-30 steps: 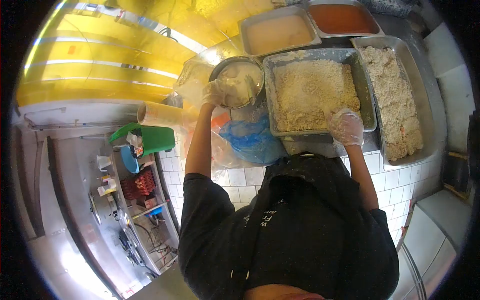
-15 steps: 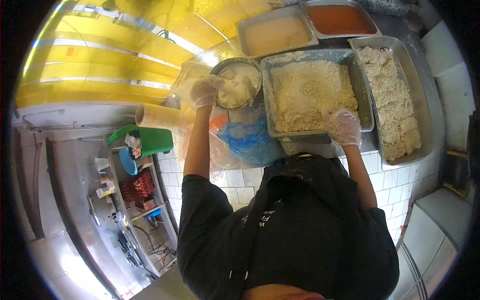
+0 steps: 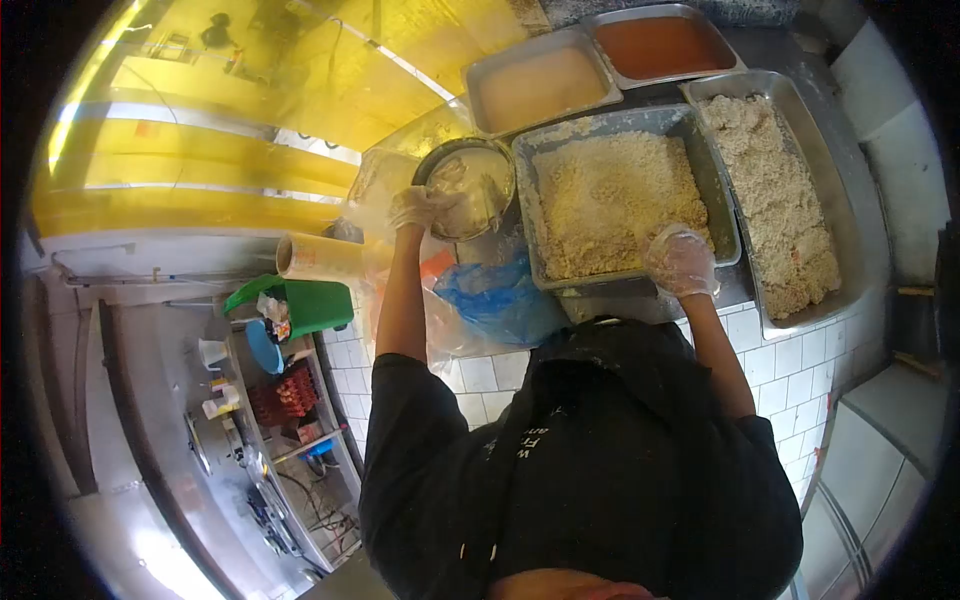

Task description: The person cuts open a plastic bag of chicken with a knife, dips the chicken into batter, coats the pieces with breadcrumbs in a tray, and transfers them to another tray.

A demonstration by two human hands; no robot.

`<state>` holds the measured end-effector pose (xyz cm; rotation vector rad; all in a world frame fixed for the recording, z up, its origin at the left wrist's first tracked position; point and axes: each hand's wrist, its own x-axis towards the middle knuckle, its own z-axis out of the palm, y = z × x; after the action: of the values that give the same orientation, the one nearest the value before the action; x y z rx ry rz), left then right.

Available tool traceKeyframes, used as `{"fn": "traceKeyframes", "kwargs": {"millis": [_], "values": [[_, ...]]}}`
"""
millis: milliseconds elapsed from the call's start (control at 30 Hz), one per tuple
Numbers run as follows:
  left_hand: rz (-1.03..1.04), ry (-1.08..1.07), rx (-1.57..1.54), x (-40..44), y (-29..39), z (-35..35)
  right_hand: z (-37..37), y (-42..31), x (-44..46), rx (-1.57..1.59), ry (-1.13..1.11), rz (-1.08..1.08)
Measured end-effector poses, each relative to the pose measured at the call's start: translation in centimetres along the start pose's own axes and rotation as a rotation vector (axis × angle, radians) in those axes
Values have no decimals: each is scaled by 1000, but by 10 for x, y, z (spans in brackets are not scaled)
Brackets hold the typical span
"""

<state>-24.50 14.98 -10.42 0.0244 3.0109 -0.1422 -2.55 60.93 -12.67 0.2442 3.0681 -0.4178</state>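
Note:
My left hand [image 3: 412,208], in a clear plastic glove, is at the left rim of a round bowl [image 3: 500,215] with a whitish wet mix in it. Its fingers reach over the rim into the bowl and are blurred, so their grip cannot be made out. Also gloved, my right hand [image 3: 682,260] is at the near right corner of a deep grey tub [image 3: 590,277] of pale yellow crumbs [image 3: 620,200]. The right fingers look curled in against the crumbs, and whatever lies under them is hidden.
Two metal trays, one with cloudy pale liquid [image 3: 540,88] and one with orange-red liquid [image 3: 665,45], stand behind the tub. A long metal tray [image 3: 845,230] of coated pieces lies to the right. A blue plastic bag [image 3: 495,300] is at the near table edge.
My left hand has shifted from beside the bowl to over its rim, fingers reaching inward. My right hand stays at the tub's corner. The whole view has tilted slightly.

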Motion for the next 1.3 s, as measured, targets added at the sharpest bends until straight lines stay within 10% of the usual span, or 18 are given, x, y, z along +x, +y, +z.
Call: {"fn": "traceKeyframes", "kwargs": {"millis": [533,633,767,867,933,1033,1133,1200,1300], "values": [[191,450,-272,-29,46,-108,-53,-31,12,139,-133,-7],[173,370,-235,-41,87,-138,-51,-53,30,285,-294,-318],[397,385,-433,-71,165,-164,36,-90,70,152,16,-774],[407,68,-207,-62,203,-106,58,-99,89,305,-549,-710],[481,-117,-108,-66,218,-50,24,-80,79,-185,-84,-977],[390,-91,-510,-109,221,-22,-21,-36,75,27,-520,-592],[397,-77,-604,-142,218,-16,8,28,92,-123,-481,-704],[383,-76,-608,-153,215,-8,-13,30,101,-105,-675,-283],[378,82,-631,-152,213,13,-16,5,116,-35,-858,-529]]}}
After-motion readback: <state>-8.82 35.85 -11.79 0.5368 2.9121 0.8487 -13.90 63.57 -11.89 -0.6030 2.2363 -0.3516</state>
